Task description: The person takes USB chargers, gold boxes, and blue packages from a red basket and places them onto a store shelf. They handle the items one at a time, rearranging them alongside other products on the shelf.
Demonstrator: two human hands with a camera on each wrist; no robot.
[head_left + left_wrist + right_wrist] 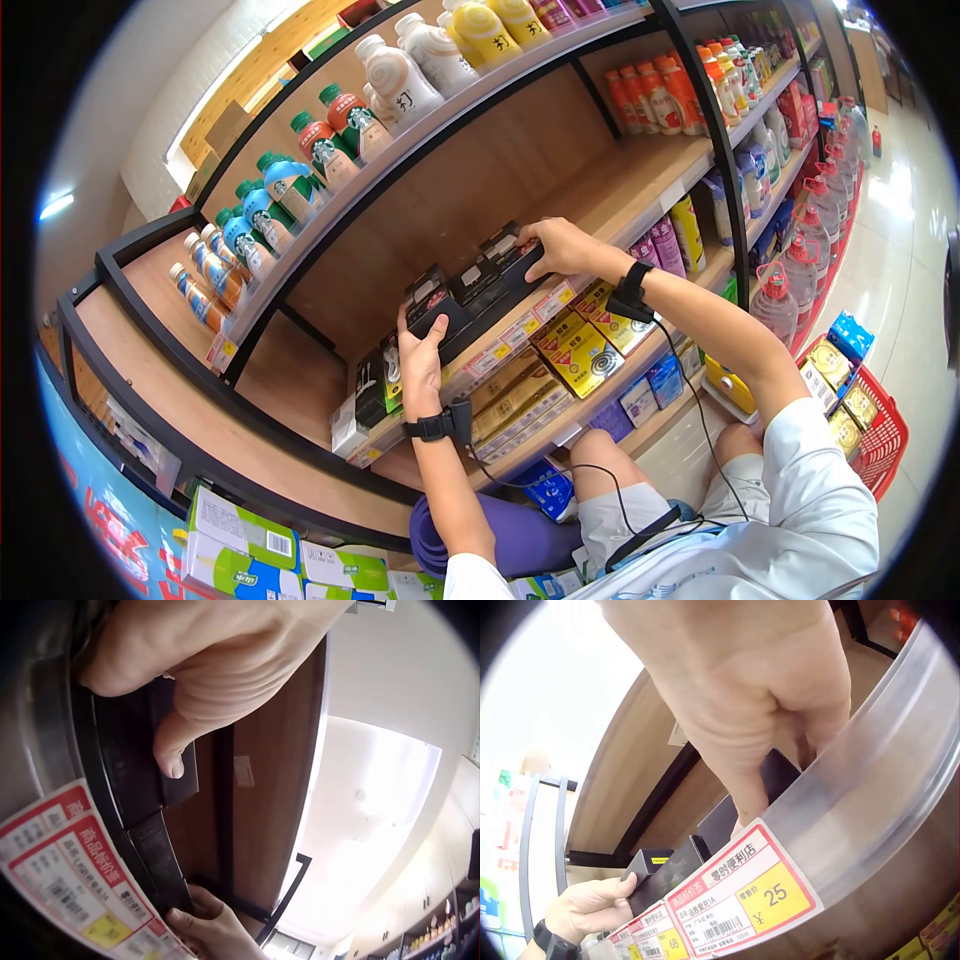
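A row of small black boxes (482, 287) stands along the front of the middle shelf, behind the price-label strip. At its left end, my left hand (421, 365) holds a black box (428, 296), thumb on its near face and fingers round the far left side. Farther right, my right hand (566, 249) grips another black box (522, 264), thumb low at the front and fingers over the top. In the right wrist view, its fingertips are partly hidden behind the clear plastic edge (870, 780). The left wrist view shows the left thumb (174, 761) pressed against dark cardboard.
Bottled drinks (330, 150) line the shelf above. Yellow boxes (580, 350) fill the shelf below. Black shelf posts (715, 130) frame the bay. A red basket (885, 430) with goods stands at right, and a purple roll (495, 535) lies near the knees. Cables hang from both wrists.
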